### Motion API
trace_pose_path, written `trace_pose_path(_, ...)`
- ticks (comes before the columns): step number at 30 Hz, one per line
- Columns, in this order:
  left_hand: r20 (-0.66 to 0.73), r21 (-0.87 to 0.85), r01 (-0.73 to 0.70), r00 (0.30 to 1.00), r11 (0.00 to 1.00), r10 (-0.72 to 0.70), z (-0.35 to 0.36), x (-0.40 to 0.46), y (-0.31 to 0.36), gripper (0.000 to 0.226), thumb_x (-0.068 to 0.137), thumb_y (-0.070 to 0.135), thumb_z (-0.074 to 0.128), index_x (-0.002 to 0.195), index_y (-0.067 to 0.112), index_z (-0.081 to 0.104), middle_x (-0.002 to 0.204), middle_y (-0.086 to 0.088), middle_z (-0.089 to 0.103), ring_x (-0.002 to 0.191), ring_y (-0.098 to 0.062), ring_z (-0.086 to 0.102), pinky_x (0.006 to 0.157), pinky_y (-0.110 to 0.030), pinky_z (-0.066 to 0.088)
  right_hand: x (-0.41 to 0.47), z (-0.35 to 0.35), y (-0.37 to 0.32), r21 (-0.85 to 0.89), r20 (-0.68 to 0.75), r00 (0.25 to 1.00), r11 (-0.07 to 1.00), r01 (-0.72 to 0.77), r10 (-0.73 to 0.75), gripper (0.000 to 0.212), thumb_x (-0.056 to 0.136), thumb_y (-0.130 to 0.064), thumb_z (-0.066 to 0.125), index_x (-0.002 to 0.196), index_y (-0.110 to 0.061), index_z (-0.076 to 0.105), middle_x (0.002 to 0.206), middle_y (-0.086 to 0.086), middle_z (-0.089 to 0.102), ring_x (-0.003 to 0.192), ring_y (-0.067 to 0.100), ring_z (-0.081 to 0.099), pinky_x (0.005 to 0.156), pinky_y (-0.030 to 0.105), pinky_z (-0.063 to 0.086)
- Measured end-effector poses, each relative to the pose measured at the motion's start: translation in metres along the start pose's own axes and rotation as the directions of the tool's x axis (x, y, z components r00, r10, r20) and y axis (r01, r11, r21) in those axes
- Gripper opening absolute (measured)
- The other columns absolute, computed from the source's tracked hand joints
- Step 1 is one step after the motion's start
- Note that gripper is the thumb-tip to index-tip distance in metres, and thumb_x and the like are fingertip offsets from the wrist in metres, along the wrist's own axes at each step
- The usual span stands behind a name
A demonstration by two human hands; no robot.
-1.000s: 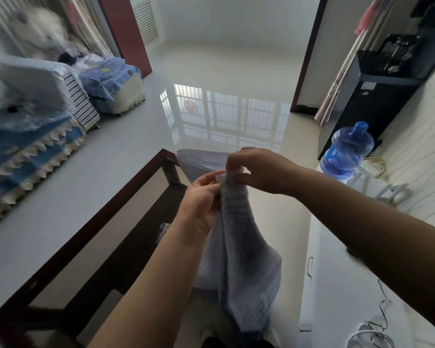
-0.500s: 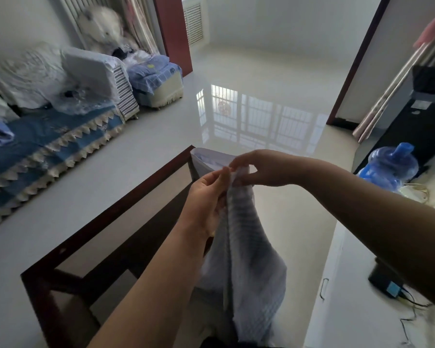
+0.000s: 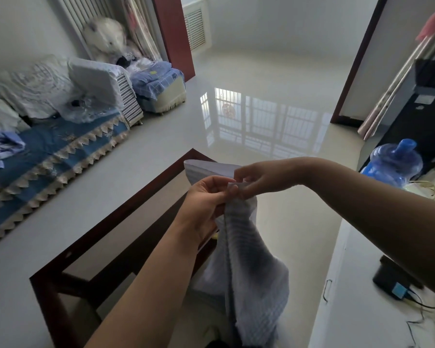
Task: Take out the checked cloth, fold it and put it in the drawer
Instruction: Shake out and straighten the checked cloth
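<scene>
The checked cloth [image 3: 246,267], pale blue-grey with a fine grid, hangs down in front of me, gathered at the top. My left hand [image 3: 206,204] pinches its upper edge from the left. My right hand [image 3: 261,177] pinches the same edge from the right, fingertips almost touching the left ones. A flap of the cloth [image 3: 206,169] sticks up and back behind both hands. A white cabinet [image 3: 357,297] with a drawer handle [image 3: 326,290] stands at the lower right; I cannot tell whether the drawer is open.
A glass table with a dark red frame [image 3: 106,222] lies below my left arm. A blue-covered sofa [image 3: 48,151] lines the left wall. A blue water jug [image 3: 394,162] and a black appliance [image 3: 422,121] stand at the right. A black box with cables [image 3: 392,280] sits on the cabinet.
The view has swung left and up, showing more of the sofa. Both hands stay pinched on the cloth's top edge, with the right fingers shifting slightly along it.
</scene>
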State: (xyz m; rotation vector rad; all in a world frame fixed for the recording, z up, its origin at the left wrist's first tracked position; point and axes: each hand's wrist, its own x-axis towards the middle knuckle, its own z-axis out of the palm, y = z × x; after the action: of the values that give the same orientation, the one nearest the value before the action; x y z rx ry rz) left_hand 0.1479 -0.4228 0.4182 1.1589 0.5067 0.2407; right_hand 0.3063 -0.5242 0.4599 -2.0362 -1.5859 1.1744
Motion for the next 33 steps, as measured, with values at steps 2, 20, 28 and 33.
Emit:
trace_pose_path(2, 0.012, 0.04, 0.007, 1.0, 0.999, -0.007, 0.003, 0.003, 0.004, 0.008, 0.083, 0.002, 0.065, 0.089, 0.007, 0.067, 0.08, -0.005, 0.074, 0.073, -0.016, 0.073, 0.056, -0.024, 0.056, -0.007, -0.006, 0.002, 0.007, 0.016, 1.0, 1.0, -0.007, 0.006, 0.008, 0.089, -0.035, 0.059, 0.096, -0.033, 0.055, 0.094, -0.009, 0.062, 0.085, 0.006, 0.059, 0.07, 0.018, 0.047)
trace_pose_path(20, 0.216, 0.572, -0.111, 0.976, 0.813, -0.019, 0.064, 0.045, 0.03, 0.062, 0.074, 0.055, 0.06, 0.113, 0.007, 0.062, 0.107, -0.01, 0.069, 0.102, -0.024, 0.066, 0.088, -0.035, 0.056, -0.075, -0.008, 0.02, -0.15, -0.625, 0.777, 0.965, -0.213, 0.075, 0.027, 0.087, -0.031, 0.061, 0.082, -0.005, 0.066, 0.079, 0.014, 0.064, 0.07, 0.026, 0.057, 0.063, 0.034, 0.044)
trace_pose_path(28, 0.237, 0.438, -0.161, 0.97, 0.885, 0.059, 0.106, 0.055, 0.027, 0.022, 0.09, 0.034, 0.058, 0.087, 0.015, 0.068, 0.082, 0.0, 0.069, 0.072, -0.01, 0.068, 0.054, -0.017, 0.052, -0.101, -0.019, 0.031, -0.143, -0.795, 0.595, 0.916, -0.375, 0.119, 0.03, 0.088, -0.04, 0.058, 0.082, -0.01, 0.06, 0.073, 0.0, 0.052, 0.067, 0.018, 0.053, 0.06, 0.03, 0.042)
trace_pose_path(33, 0.211, 0.367, -0.287, 0.952, 0.885, 0.221, 0.125, 0.068, 0.046, 0.039, 0.092, 0.035, 0.059, 0.103, -0.001, 0.069, 0.09, -0.01, 0.072, 0.073, -0.014, 0.07, 0.06, -0.02, 0.055, -0.11, -0.032, 0.03, -0.094, -0.9, 0.431, 0.937, -0.335, 0.064, 0.03, 0.082, -0.047, 0.063, 0.095, -0.02, 0.059, 0.076, -0.005, 0.055, 0.077, 0.02, 0.056, 0.073, 0.037, 0.049)
